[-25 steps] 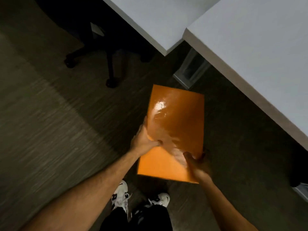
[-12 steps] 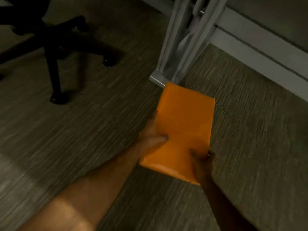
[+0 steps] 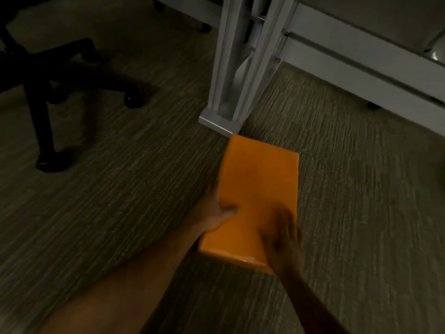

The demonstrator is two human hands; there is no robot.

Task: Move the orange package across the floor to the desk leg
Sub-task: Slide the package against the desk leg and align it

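The orange package (image 3: 257, 186), a flat glossy rectangle, lies low over the grey carpet in the middle of the view. Its far corner touches or nearly touches the foot of the grey metal desk leg (image 3: 237, 68). My left hand (image 3: 216, 213) grips the package's left edge, thumb on top. My right hand (image 3: 281, 235), blurred, lies on the near right corner of the package with its fingers spread over the top. Whether the package rests fully on the floor I cannot tell.
A black office chair base (image 3: 45, 75) with castors stands at the left. A grey desk frame rail (image 3: 361, 61) runs along the right rear. Striped carpet (image 3: 120, 189) spreads to the left and right of the package.
The view has dropped from above the white desktops to floor level. The package has gone down and forward with both hands, so its far corner now meets the desk leg's foot.
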